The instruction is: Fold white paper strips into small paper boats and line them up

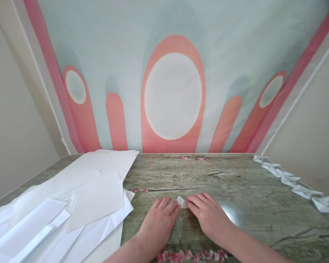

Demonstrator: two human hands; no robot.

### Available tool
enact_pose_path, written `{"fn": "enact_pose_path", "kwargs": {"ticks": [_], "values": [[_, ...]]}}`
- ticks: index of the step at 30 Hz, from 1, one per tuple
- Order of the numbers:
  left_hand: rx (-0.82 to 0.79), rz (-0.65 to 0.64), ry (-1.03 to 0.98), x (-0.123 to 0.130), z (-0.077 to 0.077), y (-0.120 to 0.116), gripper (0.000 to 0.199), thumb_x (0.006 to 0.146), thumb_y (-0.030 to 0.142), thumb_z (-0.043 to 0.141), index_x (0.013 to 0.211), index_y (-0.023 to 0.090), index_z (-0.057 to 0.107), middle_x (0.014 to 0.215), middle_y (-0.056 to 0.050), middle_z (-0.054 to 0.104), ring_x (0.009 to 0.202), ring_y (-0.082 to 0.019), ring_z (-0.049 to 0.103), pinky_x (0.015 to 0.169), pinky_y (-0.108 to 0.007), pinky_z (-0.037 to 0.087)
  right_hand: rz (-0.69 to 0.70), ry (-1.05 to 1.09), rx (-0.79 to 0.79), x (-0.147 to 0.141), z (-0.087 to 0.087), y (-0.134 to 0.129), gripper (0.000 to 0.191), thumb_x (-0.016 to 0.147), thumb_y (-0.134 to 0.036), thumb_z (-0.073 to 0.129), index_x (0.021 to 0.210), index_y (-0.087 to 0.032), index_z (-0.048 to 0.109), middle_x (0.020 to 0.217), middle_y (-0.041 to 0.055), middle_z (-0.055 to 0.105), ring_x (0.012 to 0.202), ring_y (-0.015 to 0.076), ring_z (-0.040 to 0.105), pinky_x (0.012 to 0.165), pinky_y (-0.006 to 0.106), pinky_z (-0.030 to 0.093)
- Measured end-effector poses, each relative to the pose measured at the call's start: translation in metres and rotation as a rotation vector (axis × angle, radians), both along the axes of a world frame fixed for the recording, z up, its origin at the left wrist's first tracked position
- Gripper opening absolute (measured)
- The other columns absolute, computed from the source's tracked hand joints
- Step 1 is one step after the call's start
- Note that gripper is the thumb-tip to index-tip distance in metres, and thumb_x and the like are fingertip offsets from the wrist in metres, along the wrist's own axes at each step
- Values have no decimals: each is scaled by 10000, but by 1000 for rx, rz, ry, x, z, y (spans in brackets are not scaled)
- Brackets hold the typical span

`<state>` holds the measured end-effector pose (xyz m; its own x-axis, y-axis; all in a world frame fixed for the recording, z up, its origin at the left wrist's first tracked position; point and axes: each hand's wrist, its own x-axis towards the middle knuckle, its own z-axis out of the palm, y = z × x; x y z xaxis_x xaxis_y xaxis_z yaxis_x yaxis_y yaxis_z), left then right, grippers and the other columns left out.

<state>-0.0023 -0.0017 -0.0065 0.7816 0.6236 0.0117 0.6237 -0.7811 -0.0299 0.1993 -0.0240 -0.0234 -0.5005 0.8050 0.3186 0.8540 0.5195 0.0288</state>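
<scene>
A small folded piece of white paper (182, 202) lies on the wood-patterned tabletop between my two hands. My left hand (160, 221) holds its left side, with fingers bent and pressed together at the paper's edge. On the opposite side, my right hand (208, 215) grips the paper with its fingertips, knuckles up. Both hands rest low on the table, and they cover part of the paper, so its full shape is hidden.
Loose white sheets and folded strips (98, 204) cover the table's left side. Several folded paper boats (307, 191) stand in a row along the right edge. A teal and coral printed backdrop (126, 54) rises behind the wooden table (244, 179).
</scene>
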Motion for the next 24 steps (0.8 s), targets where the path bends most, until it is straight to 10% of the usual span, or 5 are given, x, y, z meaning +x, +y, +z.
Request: {"fn": "enact_pose_path", "kwargs": {"ticks": [24], "values": [[-56,-6,-124,-3,7,-3,388,865,125,381,1234,175,488,1232,-48,539,1204,-216,361,1013,-354,273,153,96,129,-8,-13,3,213,896,-131,427,1003,-148,609,1015,81,610,1032,211,475,860,362,413]]}}
